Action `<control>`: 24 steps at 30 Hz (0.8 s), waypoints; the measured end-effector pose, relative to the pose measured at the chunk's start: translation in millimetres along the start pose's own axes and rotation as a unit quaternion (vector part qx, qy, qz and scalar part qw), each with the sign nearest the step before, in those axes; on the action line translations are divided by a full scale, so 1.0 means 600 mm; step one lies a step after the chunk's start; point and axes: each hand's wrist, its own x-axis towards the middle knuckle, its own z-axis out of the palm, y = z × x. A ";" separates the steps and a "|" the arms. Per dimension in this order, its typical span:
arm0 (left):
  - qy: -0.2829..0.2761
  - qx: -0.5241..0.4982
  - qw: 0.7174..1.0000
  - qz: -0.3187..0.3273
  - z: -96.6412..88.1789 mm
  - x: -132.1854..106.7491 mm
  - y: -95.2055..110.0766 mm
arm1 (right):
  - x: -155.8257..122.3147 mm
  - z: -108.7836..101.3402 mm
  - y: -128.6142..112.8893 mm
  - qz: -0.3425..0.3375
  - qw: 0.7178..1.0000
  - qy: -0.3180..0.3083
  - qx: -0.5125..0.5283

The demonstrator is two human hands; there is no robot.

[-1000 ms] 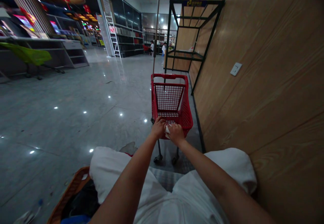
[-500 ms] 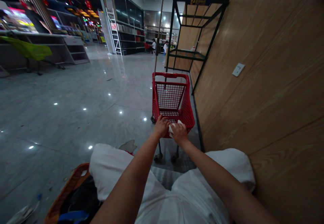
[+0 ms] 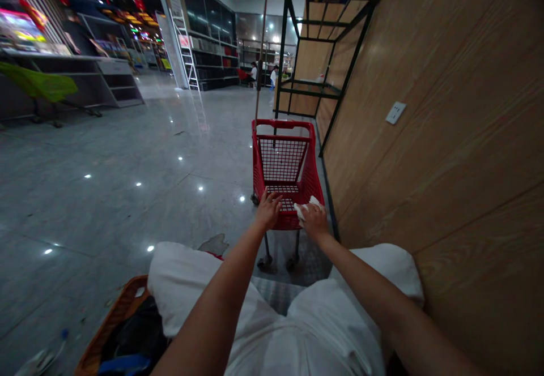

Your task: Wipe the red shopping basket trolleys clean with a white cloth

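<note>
A red shopping cart (image 3: 283, 159) with a grid back and dark casters stands in front of my knees, its near rim toward me. On the left part of that rim rests my left hand (image 3: 268, 209), its fingers stretched out over the edge. My right hand (image 3: 315, 221) is at the rim's right corner, closed on a crumpled white cloth (image 3: 300, 213) that it presses against the red plastic. Whether the white piece is fabric or tissue is hard to tell. The undersides of both hands are hidden.
A wooden wall (image 3: 446, 138) runs close along the right. Behind the cart stand a black metal frame (image 3: 327, 95) and a thin upright pole (image 3: 259, 76). An orange basket (image 3: 108, 325) with dark items sits at lower left. A green cart (image 3: 42, 84) stands by a far counter.
My right hand has slid right along the cart's rim with the white cloth, away from my left hand. My left hand stays at the rim. The view has turned slightly.
</note>
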 end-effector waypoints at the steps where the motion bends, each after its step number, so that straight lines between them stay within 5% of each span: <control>1: 0.002 0.003 1.000 0.001 0.003 0.001 0.003 | 0.005 0.004 -0.023 0.008 1.000 -0.002 -0.001; 6: -0.005 -0.001 1.000 0.012 0.003 -0.001 -0.009 | 0.023 0.022 -0.099 0.000 1.000 0.013 -0.003; 11: -0.014 -0.023 1.000 0.004 -0.006 -0.007 -0.027 | 0.009 0.005 -0.030 -0.067 0.998 0.002 0.010; 15: -0.005 -0.032 0.999 -0.002 -0.003 -0.005 -0.013 | -0.002 -0.012 0.004 -0.023 1.000 -0.002 -0.006; 19: 0.009 -0.018 1.000 0.000 0.004 0.001 0.005 | 0.007 -0.006 -0.052 0.029 0.999 -0.002 -0.022; 24: 0.008 -0.013 1.000 0.010 0.004 -0.002 -0.005 | 0.022 0.005 -0.112 0.016 1.000 0.012 -0.005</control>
